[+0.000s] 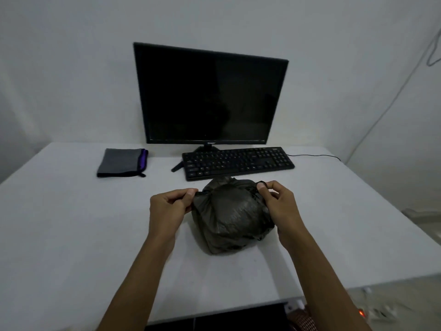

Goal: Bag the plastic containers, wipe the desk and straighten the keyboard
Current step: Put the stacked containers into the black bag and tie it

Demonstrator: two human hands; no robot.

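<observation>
A bulging dark plastic bag [230, 216] sits on the white desk [71, 223] in front of me; whatever is inside it is hidden. My left hand [169, 206] pinches the bag's left handle between thumb and fingers. My right hand [278, 201] pinches the right handle the same way. The two handles are drawn apart over the top of the bag. Just behind the bag lies a black keyboard [238, 162], slightly askew, its right end farther back. A folded grey cloth with a purple edge [123, 162] lies at the back left.
A dark monitor [210, 96] stands against the wall behind the keyboard, one stand foot poking out at the keyboard's left. The keyboard cable [315, 156] runs off to the right. A cable hangs down the right wall. The desk's front edge is close to me.
</observation>
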